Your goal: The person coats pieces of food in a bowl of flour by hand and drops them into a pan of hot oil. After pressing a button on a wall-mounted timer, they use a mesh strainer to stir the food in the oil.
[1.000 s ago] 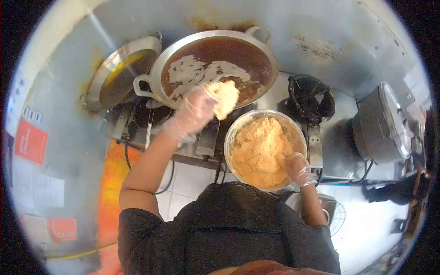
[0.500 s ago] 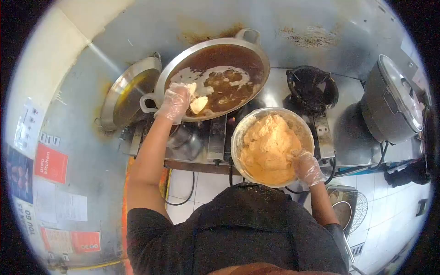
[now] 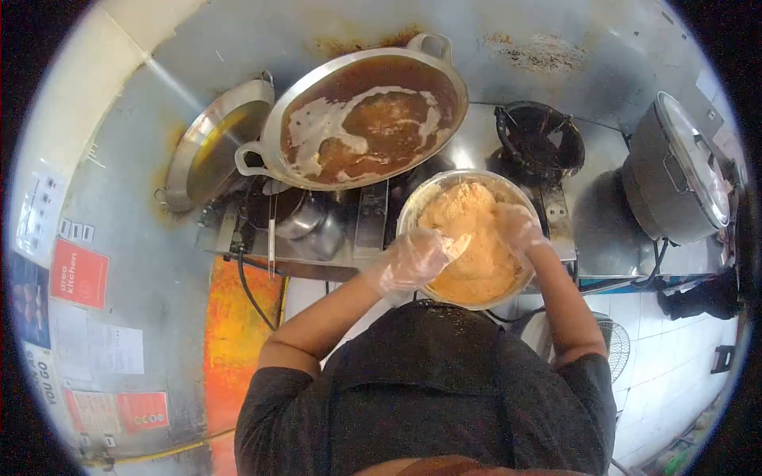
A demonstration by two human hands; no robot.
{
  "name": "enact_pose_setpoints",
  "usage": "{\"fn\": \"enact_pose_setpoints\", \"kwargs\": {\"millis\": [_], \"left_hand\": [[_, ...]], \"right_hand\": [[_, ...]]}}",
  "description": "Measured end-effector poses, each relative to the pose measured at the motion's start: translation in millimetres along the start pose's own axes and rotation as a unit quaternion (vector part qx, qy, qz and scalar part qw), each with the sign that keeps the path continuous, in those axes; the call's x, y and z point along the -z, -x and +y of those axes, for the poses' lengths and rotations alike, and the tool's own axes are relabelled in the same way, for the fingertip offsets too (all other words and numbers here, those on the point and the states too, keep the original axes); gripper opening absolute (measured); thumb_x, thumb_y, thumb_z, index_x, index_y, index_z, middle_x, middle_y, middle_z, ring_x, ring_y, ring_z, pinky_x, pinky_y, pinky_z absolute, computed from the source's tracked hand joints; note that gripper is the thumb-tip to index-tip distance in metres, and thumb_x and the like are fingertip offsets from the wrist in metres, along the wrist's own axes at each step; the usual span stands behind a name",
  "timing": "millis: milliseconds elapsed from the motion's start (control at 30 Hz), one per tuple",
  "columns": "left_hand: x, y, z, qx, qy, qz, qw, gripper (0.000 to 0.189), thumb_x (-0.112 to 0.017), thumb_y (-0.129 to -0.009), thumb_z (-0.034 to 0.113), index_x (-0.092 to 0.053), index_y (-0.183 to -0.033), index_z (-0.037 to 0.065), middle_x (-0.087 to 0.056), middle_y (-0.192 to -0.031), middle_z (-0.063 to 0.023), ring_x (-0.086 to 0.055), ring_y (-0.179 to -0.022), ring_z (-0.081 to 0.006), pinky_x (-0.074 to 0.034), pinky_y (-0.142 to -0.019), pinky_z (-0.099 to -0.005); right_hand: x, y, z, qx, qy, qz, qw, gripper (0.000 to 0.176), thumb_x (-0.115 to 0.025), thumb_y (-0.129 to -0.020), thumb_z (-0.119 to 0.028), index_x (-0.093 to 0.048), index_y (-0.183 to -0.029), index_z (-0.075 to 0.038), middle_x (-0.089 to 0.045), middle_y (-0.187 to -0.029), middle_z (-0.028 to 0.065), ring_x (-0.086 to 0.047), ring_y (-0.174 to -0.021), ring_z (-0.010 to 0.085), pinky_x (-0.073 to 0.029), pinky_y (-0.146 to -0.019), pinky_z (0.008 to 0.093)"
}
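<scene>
The bowl (image 3: 406, 213) stands on the near edge of the steel surface (image 3: 479, 151), directly in front of the person, filled with a pale orange mixture (image 3: 468, 254). The gloved left hand (image 3: 413, 258) lies over the bowl's near-left rim, fingers extended onto the mixture. The gloved right hand (image 3: 516, 226) rests on the mixture's right side, fingers curled downward. Whether either hand grips any of it cannot be told. A wok (image 3: 369, 111) of brown liquid sits far left of the bowl, and an empty burner (image 3: 540, 143) far right.

bright daylight, fisheye warp, steel glare
</scene>
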State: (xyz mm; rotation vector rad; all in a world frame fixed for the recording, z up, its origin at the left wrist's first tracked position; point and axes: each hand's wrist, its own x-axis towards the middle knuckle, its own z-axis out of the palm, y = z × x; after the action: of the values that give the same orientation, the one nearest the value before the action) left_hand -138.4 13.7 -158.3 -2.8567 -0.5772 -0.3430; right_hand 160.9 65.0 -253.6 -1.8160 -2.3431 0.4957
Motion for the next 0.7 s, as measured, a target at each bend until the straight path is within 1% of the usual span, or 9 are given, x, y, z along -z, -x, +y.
{"fn": "enact_pose_setpoints", "kwargs": {"millis": [67,100,133,167,267,400,533,600,700], "left_hand": [[-17.6,-5.0,11.1,-0.025,-0.126,0.01,0.992,0.032,-0.053,-0.088,0.005,-0.055,-0.119,0.004,-0.06,-0.084,-0.01,-0.061,-0.074,-0.0206,-0.053,-0.064,-0.0354],[-30.4,-7.9,14.9,-0.035,-0.164,0.013,0.986,0.032,-0.053,-0.087,0.005,-0.056,-0.118,0.005,-0.06,-0.087,-0.0096,-0.061,-0.076,-0.0195,-0.053,-0.067,-0.0348],[-64.7,-8.8,10.2,0.202,0.153,-0.037,0.967,0.028,-0.056,-0.086,0.006,-0.058,-0.114,0.004,-0.062,-0.088,-0.0103,-0.062,-0.079,-0.0216,-0.052,-0.071,-0.0361],[-94.9,-7.5,8.8,0.408,0.443,-0.089,0.793,0.025,-0.059,-0.085,0.007,-0.06,-0.109,0.003,-0.064,-0.09,-0.0109,-0.063,-0.081,-0.0237,-0.051,-0.074,-0.0373],[-138.5,8.6,3.4,0.368,0.546,0.039,0.751,0.02,-0.063,-0.084,0.009,-0.061,-0.102,0.001,-0.066,-0.093,-0.0132,-0.064,-0.085,-0.0261,-0.051,-0.075,-0.0372],[-130.9,14.8,-6.5,0.351,0.514,0.03,0.782,0.016,-0.063,-0.083,0.007,-0.063,-0.099,0.002,-0.067,-0.092,-0.0136,-0.064,-0.085,-0.0265,-0.051,-0.078,-0.0374],[-126.7,1.7,-23.7,0.402,0.448,0.029,0.798,0.014,-0.06,-0.084,0.007,-0.063,-0.096,0.002,-0.066,-0.095,-0.0151,-0.064,-0.087,-0.0268,-0.05,-0.081,-0.0396],[-86.1,-27.0,-35.5,0.371,0.321,-0.123,0.862,0.019,-0.05,-0.089,0.009,-0.061,-0.103,0.002,-0.065,-0.101,-0.0166,-0.063,-0.093,-0.0306,-0.049,-0.085,-0.0411],[-177.5,-31.0,-81.0,0.243,0.197,-0.091,0.945,0.028,-0.05,-0.091,0.017,-0.06,-0.113,0.003,-0.06,-0.116,-0.0175,-0.056,-0.109,-0.0287,-0.044,-0.096,-0.0407]], "right_hand": [[-27.0,-30.0,6.0,-0.028,0.024,0.012,0.999,0.034,-0.05,-0.089,-0.026,-0.059,-0.116,-0.009,-0.06,-0.114,0.02,-0.056,-0.108,0.0325,-0.044,-0.094,0.0401],[-68.9,-63.7,31.6,0.068,0.12,0.015,0.99,0.036,-0.048,-0.09,-0.028,-0.058,-0.119,-0.009,-0.058,-0.118,0.0196,-0.055,-0.11,0.0319,-0.043,-0.096,0.039],[-103.2,-83.7,56.8,0.161,0.211,0.015,0.964,0.037,-0.047,-0.092,-0.029,-0.057,-0.122,-0.01,-0.056,-0.122,0.0192,-0.054,-0.112,0.0314,-0.042,-0.098,0.0379],[-78.9,-77.3,34.0,0.164,0.19,0.016,0.968,0.037,-0.047,-0.092,-0.029,-0.056,-0.123,-0.01,-0.059,-0.118,0.0181,-0.056,-0.11,0.0307,-0.044,-0.097,0.0377],[-35.5,-63.3,-11.8,0.119,0.163,0.012,0.979,0.037,-0.048,-0.091,-0.028,-0.056,-0.123,-0.01,-0.063,-0.11,0.0168,-0.059,-0.106,0.0303,-0.046,-0.094,0.0378],[-27.4,-67.1,-27.0,-0.032,0.13,0.014,0.991,0.038,-0.053,-0.086,-0.024,-0.058,-0.119,-0.006,-0.068,-0.097,0.0164,-0.063,-0.098,0.0311,-0.051,-0.087,0.0394],[-35.8,-68.1,-14.4,0.021,0.163,0.081,0.983,0.033,-0.053,-0.085,-0.024,-0.063,-0.109,-0.004,-0.067,-0.1,0.0166,-0.064,-0.096,0.0308,-0.051,-0.086,0.0389],[-49.1,-77.0,-8.2,0.056,0.239,0.017,0.969,0.03,-0.053,-0.086,-0.023,-0.066,-0.105,-0.005,-0.067,-0.103,0.0155,-0.064,-0.096,0.0288,-0.051,-0.084,0.039],[-35.4,-85.1,-11.3,0.077,0.346,-0.094,0.93,0.031,-0.05,-0.088,-0.024,-0.064,-0.112,-0.008,-0.065,-0.11,0.0106,-0.061,-0.103,0.0244,-0.049,-0.087,0.037]]}}
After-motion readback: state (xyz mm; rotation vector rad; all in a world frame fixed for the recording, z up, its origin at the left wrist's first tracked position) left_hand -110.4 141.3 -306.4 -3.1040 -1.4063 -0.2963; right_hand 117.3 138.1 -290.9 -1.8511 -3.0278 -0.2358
